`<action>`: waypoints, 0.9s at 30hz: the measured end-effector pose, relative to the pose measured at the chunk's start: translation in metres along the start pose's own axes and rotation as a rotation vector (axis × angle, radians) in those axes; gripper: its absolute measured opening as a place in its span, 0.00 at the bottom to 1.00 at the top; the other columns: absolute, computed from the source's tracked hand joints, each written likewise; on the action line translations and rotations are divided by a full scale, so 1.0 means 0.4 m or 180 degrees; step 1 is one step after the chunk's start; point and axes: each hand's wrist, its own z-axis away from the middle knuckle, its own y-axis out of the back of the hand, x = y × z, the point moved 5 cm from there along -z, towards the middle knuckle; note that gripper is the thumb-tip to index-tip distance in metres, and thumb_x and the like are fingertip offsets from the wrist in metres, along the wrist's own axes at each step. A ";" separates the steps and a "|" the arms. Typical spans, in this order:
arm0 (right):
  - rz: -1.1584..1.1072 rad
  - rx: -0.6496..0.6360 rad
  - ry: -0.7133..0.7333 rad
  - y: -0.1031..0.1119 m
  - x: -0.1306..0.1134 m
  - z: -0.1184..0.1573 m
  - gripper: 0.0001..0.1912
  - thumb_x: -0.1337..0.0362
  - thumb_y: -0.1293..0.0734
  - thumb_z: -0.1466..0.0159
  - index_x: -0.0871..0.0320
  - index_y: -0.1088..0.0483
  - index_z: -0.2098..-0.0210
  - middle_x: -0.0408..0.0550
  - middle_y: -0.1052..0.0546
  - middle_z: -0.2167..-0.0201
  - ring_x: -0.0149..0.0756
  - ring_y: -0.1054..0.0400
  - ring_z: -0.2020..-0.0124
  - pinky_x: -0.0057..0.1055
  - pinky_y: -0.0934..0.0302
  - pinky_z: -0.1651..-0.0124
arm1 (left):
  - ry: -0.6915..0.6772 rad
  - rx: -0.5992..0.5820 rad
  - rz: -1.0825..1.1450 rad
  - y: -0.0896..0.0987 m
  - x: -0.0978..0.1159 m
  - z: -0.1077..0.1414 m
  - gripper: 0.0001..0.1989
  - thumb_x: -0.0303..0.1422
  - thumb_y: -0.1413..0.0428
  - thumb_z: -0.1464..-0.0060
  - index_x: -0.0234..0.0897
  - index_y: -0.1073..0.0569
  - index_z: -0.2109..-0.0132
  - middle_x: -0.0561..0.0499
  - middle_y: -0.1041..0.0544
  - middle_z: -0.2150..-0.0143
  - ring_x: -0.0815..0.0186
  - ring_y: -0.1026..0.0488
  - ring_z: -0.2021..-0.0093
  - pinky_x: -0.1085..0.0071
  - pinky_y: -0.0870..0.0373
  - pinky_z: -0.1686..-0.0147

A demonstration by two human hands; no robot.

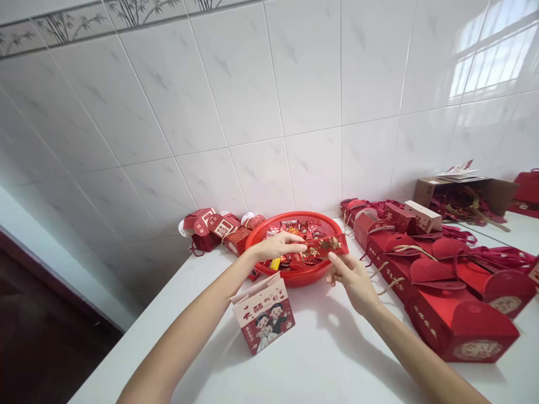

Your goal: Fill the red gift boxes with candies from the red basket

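Standing on the bench [328,359], the illustrated gift box [264,317] sits nearer the left hand [278,247], which pinches the left part of a red printed packet [322,248]. Above the red basket [301,278], the packet's long axis runs crosswise to the right hand [352,276], its thumb and fingers closed at that end.

The left arm [189,328] and right arm [415,350], slim and bare to the frame's bottom edge, taper at the wrists; left hand [279,247] and right hand [352,280], also bare, have slender fingers.

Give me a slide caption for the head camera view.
Two hands hold a red packet over a red basket of sweets, beside red boxes.
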 end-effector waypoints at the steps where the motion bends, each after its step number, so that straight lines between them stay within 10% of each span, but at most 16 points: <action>1: -0.0127 0.0067 0.0007 0.006 -0.002 -0.002 0.25 0.43 0.23 0.51 0.58 0.30 0.71 0.39 0.30 0.84 0.30 0.35 0.82 0.27 0.43 0.78 | -0.0038 -0.0136 0.0055 -0.008 0.004 -0.004 0.20 0.50 0.39 0.47 0.34 0.20 0.64 0.49 0.23 0.66 0.63 0.28 0.63 0.68 0.32 0.60; 7: -0.0587 0.0379 0.0077 0.044 -0.024 -0.022 0.22 0.51 0.20 0.55 0.57 0.32 0.75 0.41 0.28 0.80 0.31 0.33 0.79 0.28 0.42 0.78 | 0.0241 0.0020 0.0228 0.021 -0.073 -0.059 0.22 0.50 0.44 0.43 0.34 0.21 0.58 0.45 0.19 0.58 0.59 0.24 0.57 0.65 0.29 0.55; 11: -0.0778 0.0616 0.0229 0.069 -0.032 -0.028 0.18 0.57 0.22 0.56 0.57 0.34 0.79 0.41 0.29 0.80 0.30 0.36 0.78 0.28 0.39 0.78 | 0.0351 0.0074 -0.0925 0.026 -0.157 -0.113 0.18 0.40 0.42 0.45 0.34 0.21 0.52 0.44 0.19 0.50 0.54 0.24 0.49 0.63 0.32 0.46; 16: -0.0708 0.0603 0.0178 0.073 -0.030 -0.023 0.15 0.61 0.23 0.57 0.57 0.33 0.79 0.41 0.28 0.79 0.32 0.35 0.77 0.29 0.37 0.75 | 0.0284 -0.0055 -0.1621 -0.004 -0.234 -0.174 0.37 0.36 0.38 0.49 0.34 0.36 0.33 0.38 0.38 0.29 0.49 0.40 0.31 0.59 0.44 0.34; 27: -0.0447 0.0015 -0.0082 0.033 -0.034 -0.003 0.14 0.56 0.23 0.52 0.57 0.27 0.74 0.43 0.25 0.76 0.33 0.33 0.75 0.28 0.37 0.71 | 0.0865 0.0064 -0.1377 -0.010 -0.246 -0.208 0.39 0.37 0.33 0.58 0.33 0.32 0.38 0.36 0.28 0.37 0.45 0.30 0.40 0.60 0.33 0.43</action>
